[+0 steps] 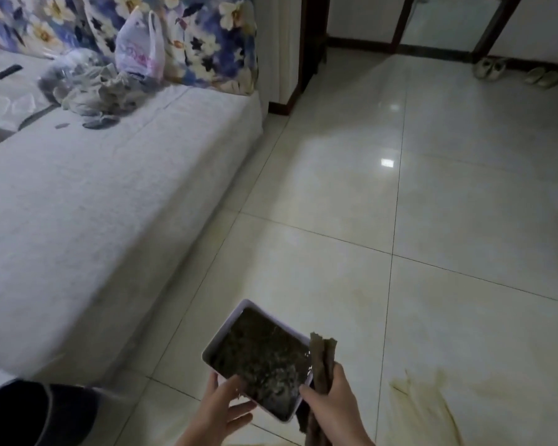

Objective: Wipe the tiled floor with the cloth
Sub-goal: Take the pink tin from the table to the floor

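**Loaded tray over the tiles, cloth not yet down**

The left grip (221, 410) pinches the near edge of a white tray (221, 333), thumb on the rim and fingers underneath. The right grip (332, 403) is closed round a brown cloth (322, 352), which stands up between the fingers beside the tray's right corner and hangs below the hand. So the cloth is in the air, above the tiled floor (432, 220) and not touching it.

The tray is filled with dark, flecked matter (261, 352); whether it is wet or dry I cannot tell. The main risk, as I judge it, is a spill. The tray is carried mostly by one hand at one end, and any tilt would tip the contents onto the floor that is meant to be wiped. The right hand has little to spare for steadying, since it is busy with the cloth.

A white covered seat (110, 204) lies just to the left, so a slop that way could mark its fabric. A dark bin (29, 413) sits at the lower left, near enough to receive the contents if that is the plan.

Brownish streaks (426, 391) lie on the tiles to the right. The dangling cloth end could drag into the tray and carry dirt onto the floor
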The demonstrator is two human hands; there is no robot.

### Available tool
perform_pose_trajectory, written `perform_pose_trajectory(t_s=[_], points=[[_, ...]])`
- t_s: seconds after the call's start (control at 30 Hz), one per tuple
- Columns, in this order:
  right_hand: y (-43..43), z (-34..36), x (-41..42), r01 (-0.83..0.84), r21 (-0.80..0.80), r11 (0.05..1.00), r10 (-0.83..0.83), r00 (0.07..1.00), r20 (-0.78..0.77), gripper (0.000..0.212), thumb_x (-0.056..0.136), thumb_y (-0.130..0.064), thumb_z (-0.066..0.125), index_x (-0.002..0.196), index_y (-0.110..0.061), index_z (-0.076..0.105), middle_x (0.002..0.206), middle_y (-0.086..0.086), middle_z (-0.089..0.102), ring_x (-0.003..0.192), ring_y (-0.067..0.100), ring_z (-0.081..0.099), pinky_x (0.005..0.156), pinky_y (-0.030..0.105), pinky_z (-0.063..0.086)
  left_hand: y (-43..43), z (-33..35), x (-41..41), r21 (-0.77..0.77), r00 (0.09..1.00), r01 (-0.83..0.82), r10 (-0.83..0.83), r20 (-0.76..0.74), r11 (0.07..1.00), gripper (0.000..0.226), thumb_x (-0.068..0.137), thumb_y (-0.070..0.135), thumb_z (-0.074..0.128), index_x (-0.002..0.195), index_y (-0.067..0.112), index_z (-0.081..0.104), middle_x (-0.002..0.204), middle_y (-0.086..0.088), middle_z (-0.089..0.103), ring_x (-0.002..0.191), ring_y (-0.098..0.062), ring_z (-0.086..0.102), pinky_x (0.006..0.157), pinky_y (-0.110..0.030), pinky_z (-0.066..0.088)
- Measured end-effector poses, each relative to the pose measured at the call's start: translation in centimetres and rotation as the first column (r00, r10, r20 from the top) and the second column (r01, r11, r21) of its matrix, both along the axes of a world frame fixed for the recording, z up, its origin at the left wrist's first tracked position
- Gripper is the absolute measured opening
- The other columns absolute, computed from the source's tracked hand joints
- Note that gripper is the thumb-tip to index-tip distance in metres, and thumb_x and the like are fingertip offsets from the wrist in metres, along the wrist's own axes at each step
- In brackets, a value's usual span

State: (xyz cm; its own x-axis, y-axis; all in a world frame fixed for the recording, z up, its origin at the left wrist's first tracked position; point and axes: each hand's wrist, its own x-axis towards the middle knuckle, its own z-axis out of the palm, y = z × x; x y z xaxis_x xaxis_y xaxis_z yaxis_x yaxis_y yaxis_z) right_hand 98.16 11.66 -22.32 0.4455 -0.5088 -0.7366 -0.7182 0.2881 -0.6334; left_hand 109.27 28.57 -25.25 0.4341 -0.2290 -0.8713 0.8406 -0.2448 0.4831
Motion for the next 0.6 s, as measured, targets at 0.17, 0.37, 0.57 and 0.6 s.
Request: perform_pose_trajectory(t_s=[0.17, 0.37, 0.57, 0.6], points=[[-1.3, -9.3, 4.3, -0.007, -0.081, 0.997, 0.005, 1.000, -0.020, 0.032, 0.084, -0.024, 0.068, 0.108, -0.029, 0.047, 0.088, -0.010, 0.063, 0.074, 0.002, 0.059, 0.049, 0.011, 0.038, -1.5, -10.2, 4.7, -0.001, 0.998, 0.069, -0.069, 0.001, 0.998, 0.055, 0.087, 0.025, 0.067, 0.133, 0.035, 0.040, 0.114, -0.008, 0.063, 0.085, -0.029, 0.072, 0.073, -0.039, 0.054], [-1.5, -21.6, 7.8, 0.063, -0.174, 0.983, -0.078, 0.994, -0.081, 0.031, 0.082, -0.012, 0.066, 0.109, -0.022, 0.053, 0.089, -0.006, 0.061, 0.073, 0.006, 0.057, 0.051, 0.016, 0.040, -1.7, -22.1, 8.9, -0.075, 0.976, 0.219, -0.220, -0.004, 0.973, 0.090, 0.073, 0.039, 0.077, 0.147, 0.036, 0.026, 0.109, 0.000, 0.070, 0.091, -0.024, 0.072, 0.077, -0.037, 0.052], [-1.7, -33.6, 9.9, 0.087, -0.274, 0.958, -0.128, 0.982, -0.138, 0.025, 0.079, -0.010, 0.070, 0.100, -0.018, 0.059, 0.096, 0.006, 0.065, 0.082, 0.023, 0.059, 0.072, 0.025, 0.040, 1.5, -31.9, 11.0, 0.010, 0.932, 0.354, -0.354, 0.082, 0.935, 0.089, 0.083, 0.035, 0.067, 0.154, 0.023, 0.014, 0.123, -0.003, 0.060, 0.104, -0.019, 0.063, 0.087, -0.032, 0.050], [-1.9, -35.3, 10.3, 0.083, -0.291, 0.953, -0.131, 0.980, -0.151, 0.026, 0.079, -0.011, 0.070, 0.101, -0.016, 0.060, 0.097, 0.007, 0.065, 0.085, 0.024, 0.060, 0.073, 0.026, 0.042, 2.3, -33.6, 11.6, 0.096, 0.911, 0.388, -0.398, 0.113, 0.917, 0.079, 0.089, 0.029, 0.064, 0.153, 0.019, 0.019, 0.133, -0.009, 0.055, 0.105, -0.021, 0.060, 0.091, -0.033, 0.047]])
